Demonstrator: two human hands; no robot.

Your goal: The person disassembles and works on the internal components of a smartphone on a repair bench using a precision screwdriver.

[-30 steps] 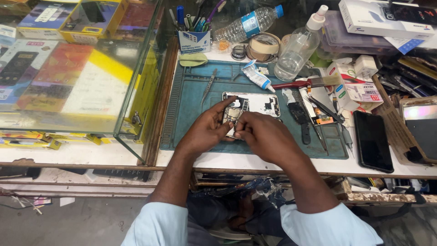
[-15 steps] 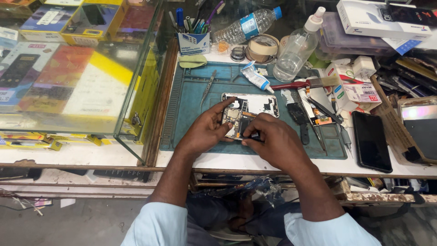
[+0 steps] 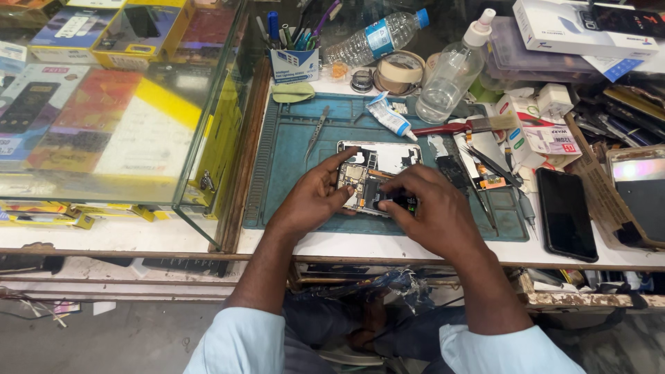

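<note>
An opened smartphone (image 3: pixel 377 170) with its back cover off lies on a teal repair mat (image 3: pixel 291 180), circuit boards and metal shields exposed. My left hand (image 3: pixel 315 197) grips the phone's left edge, thumb along its top side. My right hand (image 3: pixel 433 211) presses its fingertips onto the lower right part of the phone's inside, covering that area. I cannot tell whether a small part or tool is pinched there.
Tweezers (image 3: pixel 315 133), a glue tube (image 3: pixel 388 116), a brush (image 3: pixel 471 125) and loose tools lie on the mat. Behind are a spray bottle (image 3: pixel 454 73), water bottle (image 3: pixel 374 38), tape roll (image 3: pixel 398 69), pen holder (image 3: pixel 294 62). A black phone (image 3: pixel 564 211) lies right; a glass case (image 3: pixel 118 104) stands left.
My right hand has slid slightly right and down over the phone's lower section. My left hand keeps its hold on the phone's left edge.
</note>
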